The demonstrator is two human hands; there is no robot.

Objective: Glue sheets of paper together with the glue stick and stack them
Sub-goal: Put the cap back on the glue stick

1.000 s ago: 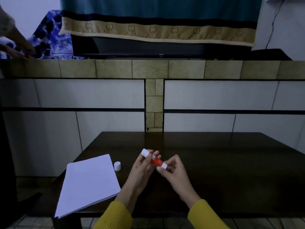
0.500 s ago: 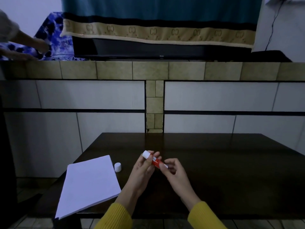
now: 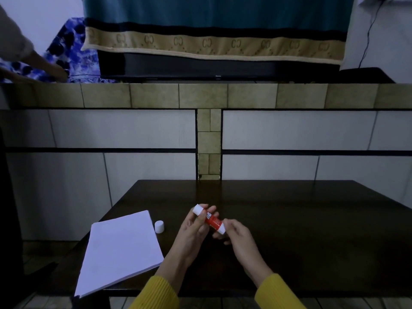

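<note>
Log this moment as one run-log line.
left hand: grips glue stick | right hand: pinches its lower end | cap: off, on table beside paper stack | gluing: not begun

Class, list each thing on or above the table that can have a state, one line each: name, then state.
glue stick: uncapped, held tilted above the table by both hands
cap: off, standing on the table beside the paper
stack of paper: lying flat, near corner overhanging the table edge
left hand: gripping the stick's upper part
right hand: pinching the stick's lower end
</note>
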